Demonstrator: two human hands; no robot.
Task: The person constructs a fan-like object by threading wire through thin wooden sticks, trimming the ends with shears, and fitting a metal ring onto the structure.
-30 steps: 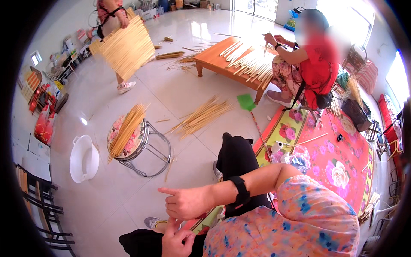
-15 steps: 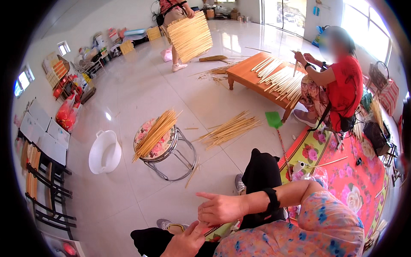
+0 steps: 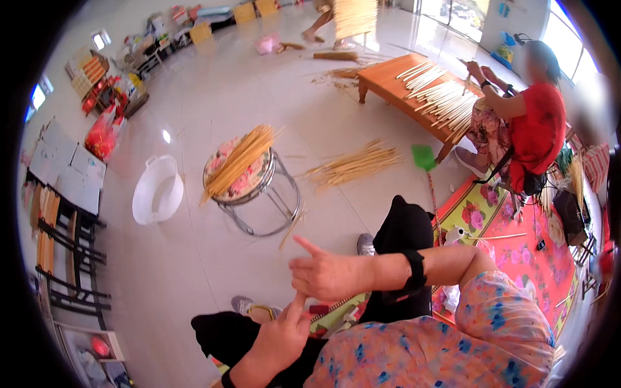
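My left hand (image 3: pixel 283 337) and my right hand (image 3: pixel 331 273) meet in front of my lap. The left index finger stretches up to the curled fingers of the right hand, with no object visible in the left. The right index finger points out while its other fingers fold over the left fingertip; anything between them is hidden. Beyond my hands, a round flowered stool (image 3: pixel 223 161) bears a bundle of straw-coloured sticks (image 3: pixel 240 161). More loose sticks (image 3: pixel 359 163) lie on the floor to its right.
A white tub (image 3: pixel 158 194) stands left of the stool. At the right, a person in red (image 3: pixel 540 119) sits by a low wooden table (image 3: pixel 381 77) spread with sticks. A green-headed swatter (image 3: pixel 424 157) and a flowered mat (image 3: pixel 504 258) lie nearby. Another person holds a stick panel (image 3: pixel 356 19) at the back.
The view has tilted downward. My hands have shifted a little, with the left finger now reaching up to the right hand. The person with the panel has walked to the right.
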